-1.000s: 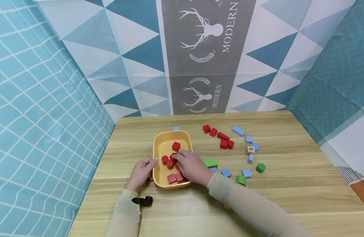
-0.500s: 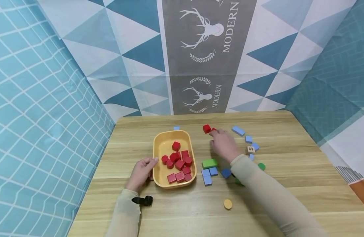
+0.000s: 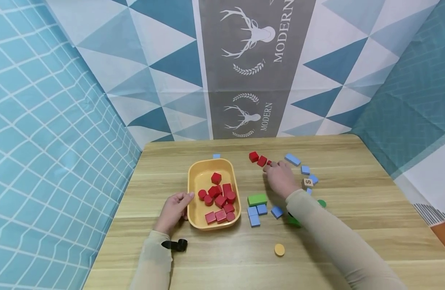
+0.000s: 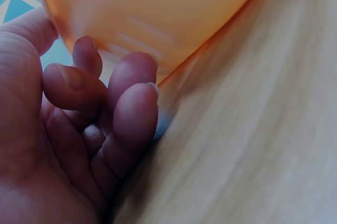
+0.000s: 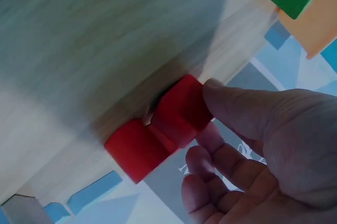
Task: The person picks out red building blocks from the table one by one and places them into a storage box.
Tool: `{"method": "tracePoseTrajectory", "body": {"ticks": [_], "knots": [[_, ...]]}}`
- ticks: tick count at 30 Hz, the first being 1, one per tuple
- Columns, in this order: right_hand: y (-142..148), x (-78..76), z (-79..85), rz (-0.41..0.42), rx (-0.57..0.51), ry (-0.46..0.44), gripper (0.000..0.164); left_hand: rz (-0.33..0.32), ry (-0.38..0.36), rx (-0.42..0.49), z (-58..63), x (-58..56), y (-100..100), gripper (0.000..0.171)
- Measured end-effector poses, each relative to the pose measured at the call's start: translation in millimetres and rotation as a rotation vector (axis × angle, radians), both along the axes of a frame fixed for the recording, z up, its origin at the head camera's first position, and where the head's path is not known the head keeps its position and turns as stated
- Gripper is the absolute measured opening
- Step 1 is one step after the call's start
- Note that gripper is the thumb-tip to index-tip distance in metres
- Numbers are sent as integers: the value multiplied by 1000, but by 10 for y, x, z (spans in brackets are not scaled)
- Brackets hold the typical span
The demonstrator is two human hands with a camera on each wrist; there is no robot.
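Tray (image 3: 202, 177), yellow-orange, rounded corners, sits left of centre on the table; long axis runs away from the person, far end leaning a touch left. Left hand (image 3: 174, 209) holds its left wall, thumb at the rim, other fingers curled in close below. Red blocks (image 3: 220, 201) lie in the tray, mostly in the near and right parts; one oblong among them has its length pointing away from the person. Right hand (image 3: 281, 180) is over the table, well right of the tray; in the right wrist view, thumb and fingers narrow on a red block (image 5: 184, 111), gripping it. That block sits skewed, touching a second red piece (image 5: 139, 148). Can't tell if it's off the table. Beyond the hand, two more red blocks (image 3: 257, 159) sit close together, plus the end of another by the fingertips.

Table (image 3: 222, 262) is light wood-grain, grain running side to side. Behind: cloth with blue and white triangles, grey panel (image 3: 240, 72) with deer heads and "MODERN". Left: blue cloth with white grid lines (image 3: 44, 141).

Green block (image 3: 257, 200), lengthwise left-right, lies between tray and right forearm, blue blocks (image 3: 254, 220) just nearer. Yellow disc (image 3: 279, 249) nearer again. Right sleeve (image 3: 327, 233) partly hides green pieces. Right of the hand: letter block (image 3: 308, 182) marked S, slanted long blue block (image 3: 292, 159), smaller blue ones. Small blue block (image 3: 216, 156) just past the tray's far end.
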State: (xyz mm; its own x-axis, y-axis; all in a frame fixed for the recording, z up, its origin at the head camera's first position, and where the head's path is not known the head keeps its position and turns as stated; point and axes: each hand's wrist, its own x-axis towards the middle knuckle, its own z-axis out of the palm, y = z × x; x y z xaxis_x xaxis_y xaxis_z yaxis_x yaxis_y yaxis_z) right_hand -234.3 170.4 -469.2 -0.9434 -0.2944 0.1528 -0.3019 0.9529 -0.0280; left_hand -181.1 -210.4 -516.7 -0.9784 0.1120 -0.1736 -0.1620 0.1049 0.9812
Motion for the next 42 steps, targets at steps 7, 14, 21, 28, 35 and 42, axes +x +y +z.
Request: {"method": "tracePoseTrajectory", "body": {"ticks": [7, 14, 21, 28, 35, 42], "knots": [[-257, 99, 215, 58, -131, -8, 29, -6, 2, 4, 5, 4, -6, 55], [-937, 348, 444, 372, -322, 100, 31, -4, 5, -4, -6, -5, -19, 52], [-1245, 442, 116, 483, -232, -46, 28, -10, 3, -7, -27, -1, -3, 60], [-1271, 427, -27, 440, -211, -69, 34, -3, 12, -17, 5, -13, -9, 53], [-1282, 437, -51, 413, -200, -53, 39, -3, 26, -10, -22, -13, -9, 51], [-1292, 468, -39, 368, -229, -38, 46, -4, 59, -7, -33, -9, -4, 54]]}}
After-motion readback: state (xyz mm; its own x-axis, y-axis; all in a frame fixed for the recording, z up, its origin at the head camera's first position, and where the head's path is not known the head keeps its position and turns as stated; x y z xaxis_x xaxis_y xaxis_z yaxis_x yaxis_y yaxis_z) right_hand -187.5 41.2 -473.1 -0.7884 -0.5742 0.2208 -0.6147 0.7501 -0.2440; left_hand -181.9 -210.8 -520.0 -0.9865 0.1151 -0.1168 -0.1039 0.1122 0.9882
